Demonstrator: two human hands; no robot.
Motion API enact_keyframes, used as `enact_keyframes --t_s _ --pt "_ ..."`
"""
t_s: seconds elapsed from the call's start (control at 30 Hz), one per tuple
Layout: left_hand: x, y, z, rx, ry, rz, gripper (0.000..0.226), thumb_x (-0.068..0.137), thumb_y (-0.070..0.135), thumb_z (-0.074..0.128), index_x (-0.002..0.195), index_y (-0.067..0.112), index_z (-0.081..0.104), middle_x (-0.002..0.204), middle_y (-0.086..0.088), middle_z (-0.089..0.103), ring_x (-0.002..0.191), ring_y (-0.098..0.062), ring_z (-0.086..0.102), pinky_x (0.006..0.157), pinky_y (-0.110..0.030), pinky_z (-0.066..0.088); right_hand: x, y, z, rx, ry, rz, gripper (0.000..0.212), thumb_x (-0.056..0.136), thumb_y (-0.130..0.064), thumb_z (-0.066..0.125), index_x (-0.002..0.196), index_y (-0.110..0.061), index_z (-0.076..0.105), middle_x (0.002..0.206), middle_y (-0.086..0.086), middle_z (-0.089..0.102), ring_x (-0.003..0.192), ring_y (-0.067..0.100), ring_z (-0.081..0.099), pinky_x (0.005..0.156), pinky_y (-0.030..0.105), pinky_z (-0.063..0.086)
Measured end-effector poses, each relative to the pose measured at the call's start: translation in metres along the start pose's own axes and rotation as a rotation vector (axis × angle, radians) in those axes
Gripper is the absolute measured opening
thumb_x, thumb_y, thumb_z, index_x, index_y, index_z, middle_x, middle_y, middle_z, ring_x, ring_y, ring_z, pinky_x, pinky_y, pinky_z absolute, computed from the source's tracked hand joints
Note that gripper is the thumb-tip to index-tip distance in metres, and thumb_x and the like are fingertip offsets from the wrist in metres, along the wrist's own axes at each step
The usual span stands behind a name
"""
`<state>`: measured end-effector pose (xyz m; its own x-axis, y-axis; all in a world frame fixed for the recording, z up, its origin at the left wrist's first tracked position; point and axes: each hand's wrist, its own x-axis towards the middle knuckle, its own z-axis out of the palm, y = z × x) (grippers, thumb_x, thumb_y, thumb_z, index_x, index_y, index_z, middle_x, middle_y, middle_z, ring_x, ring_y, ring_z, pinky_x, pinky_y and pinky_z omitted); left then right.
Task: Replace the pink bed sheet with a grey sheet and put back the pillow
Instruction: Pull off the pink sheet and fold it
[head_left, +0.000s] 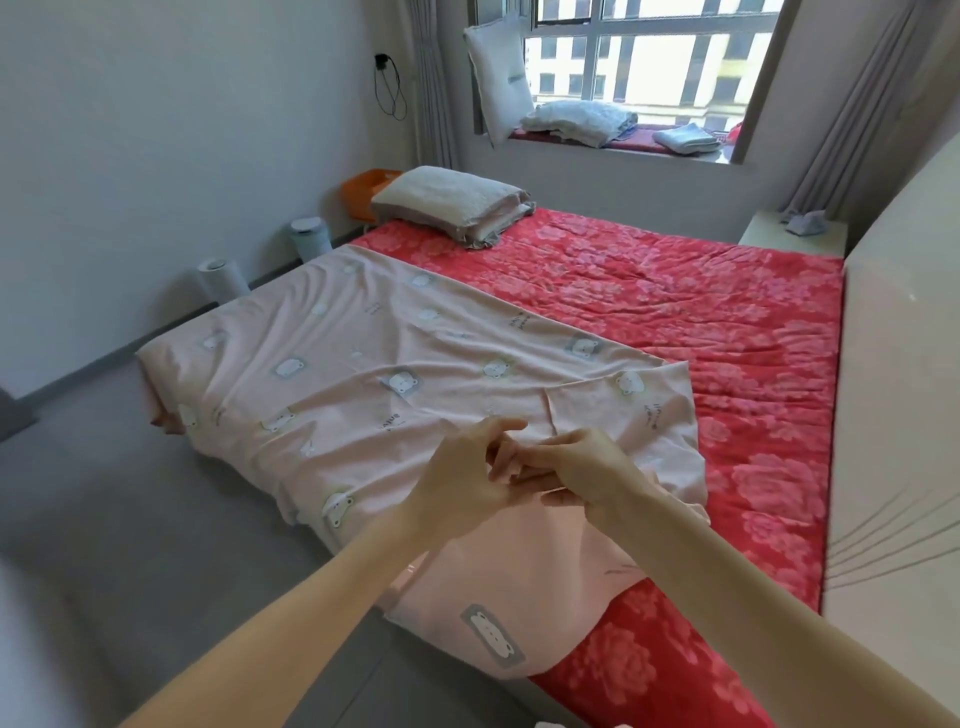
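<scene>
One wide bed (727, 332), covered in red floral quilting, fills most of the room. The pink sheet (363, 353), printed with small bears, lies doubled over on the bed's left half and hangs off the left edge toward the grey floor (130, 493). A white pillow (498, 78) stands upright on the window sill (675, 151), leaning against the frame, with folded pale linen (582, 122) just beside it. A folded cream bundle (452, 200) rests on the bed's far left corner, on the red cover, just beyond the sheet.

Both hands meet above the sheet's near edge. The right hand (587, 467) has a narrow grip, its fingers curled round a raised fold of the pink sheet. The left hand (462, 483) touches the right hand's fingers. Whether its grip holds any cloth cannot be told.
</scene>
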<state>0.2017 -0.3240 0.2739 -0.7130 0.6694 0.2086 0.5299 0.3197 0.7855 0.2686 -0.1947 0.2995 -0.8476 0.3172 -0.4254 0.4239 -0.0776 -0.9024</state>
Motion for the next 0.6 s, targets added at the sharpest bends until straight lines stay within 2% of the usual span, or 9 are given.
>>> enact_keyframes --t_s 0.07,0.17,0.23,0.3,0.37,0.43,0.5,0.6 --pt "-0.003 -0.006 0.002 0.023 0.024 -0.004 0.051 0.066 0.002 0.08 0.113 0.007 0.061 0.076 -0.007 0.064 0.078 -0.007 0.061 0.075 -0.009 0.046 0.0 0.007 0.003 -0.074 0.037 0.003 0.014 0.077 -0.015 0.074 0.083 -0.002 0.075 0.064 0.003 0.06 0.058 0.009 0.047 0.054 0.021 0.033" --pt "-0.01 -0.011 -0.001 0.019 0.035 -0.03 0.038 0.069 -0.006 0.075 0.103 0.008 0.065 0.07 0.005 0.061 0.07 0.002 0.059 0.07 -0.006 0.044 -0.002 0.017 0.006 -0.157 -0.001 -0.006 0.019 0.08 -0.025 0.074 0.082 -0.007 0.076 0.069 0.007 0.044 0.058 0.011 0.03 0.051 0.024 0.024" --pt "-0.018 -0.013 -0.006 -0.01 0.041 -0.082 0.033 0.07 -0.004 0.076 0.092 0.019 0.065 0.066 0.013 0.061 0.065 0.003 0.059 0.066 -0.008 0.044 -0.003 0.021 0.002 -0.216 -0.018 -0.076 0.013 0.083 -0.025 0.07 0.08 -0.013 0.075 0.065 0.001 0.046 0.06 0.012 0.036 0.053 0.024 0.028" --pt "-0.027 -0.011 -0.016 -0.043 0.025 -0.143 0.034 0.07 -0.002 0.077 0.082 0.027 0.065 0.062 0.015 0.062 0.062 0.0 0.058 0.067 -0.014 0.047 0.002 0.027 -0.009 -0.394 0.044 -0.287 0.005 0.08 -0.019 0.071 0.084 -0.02 0.073 0.073 -0.01 0.057 0.07 0.009 0.049 0.064 0.021 0.038" --pt "-0.035 -0.006 -0.029 -0.046 -0.045 -0.169 0.032 0.07 0.0 0.078 0.077 0.03 0.067 0.066 0.017 0.065 0.064 0.0 0.059 0.07 -0.018 0.049 0.007 0.034 -0.022 -0.671 0.011 -0.486 0.027 0.075 -0.02 0.075 0.1 -0.027 0.066 0.094 -0.023 0.055 0.093 0.004 0.051 0.084 0.021 0.039" --pt "-0.043 0.003 -0.044 -0.054 -0.12 -0.194 0.026 0.069 0.003 0.08 0.076 0.027 0.071 0.074 0.011 0.07 0.07 -0.002 0.064 0.073 -0.017 0.051 0.01 0.043 -0.028 -0.825 -0.186 -0.573 0.038 0.075 -0.03 0.075 0.11 -0.034 0.059 0.103 -0.028 0.054 0.104 -0.001 0.05 0.095 0.023 0.036" --pt "-0.051 0.011 -0.059 -0.089 -0.128 -0.227 0.018 0.068 0.003 0.081 0.076 0.018 0.074 0.078 0.005 0.073 0.073 -0.005 0.067 0.074 -0.017 0.052 0.01 0.051 -0.029 -0.913 -0.335 -0.611 0.042 0.076 -0.048 0.066 0.116 -0.038 0.057 0.109 -0.027 0.057 0.106 -0.004 0.049 0.097 0.022 0.036" --pt "-0.064 0.019 -0.084 -0.142 -0.101 -0.294 0.015 0.066 0.002 0.081 0.072 0.015 0.075 0.076 0.001 0.073 0.072 -0.008 0.068 0.074 -0.018 0.053 0.013 0.062 -0.032 -1.008 -0.377 -0.694 0.049 0.079 -0.061 0.051 0.119 -0.033 0.06 0.106 -0.028 0.056 0.099 -0.001 0.051 0.088 0.018 0.037"
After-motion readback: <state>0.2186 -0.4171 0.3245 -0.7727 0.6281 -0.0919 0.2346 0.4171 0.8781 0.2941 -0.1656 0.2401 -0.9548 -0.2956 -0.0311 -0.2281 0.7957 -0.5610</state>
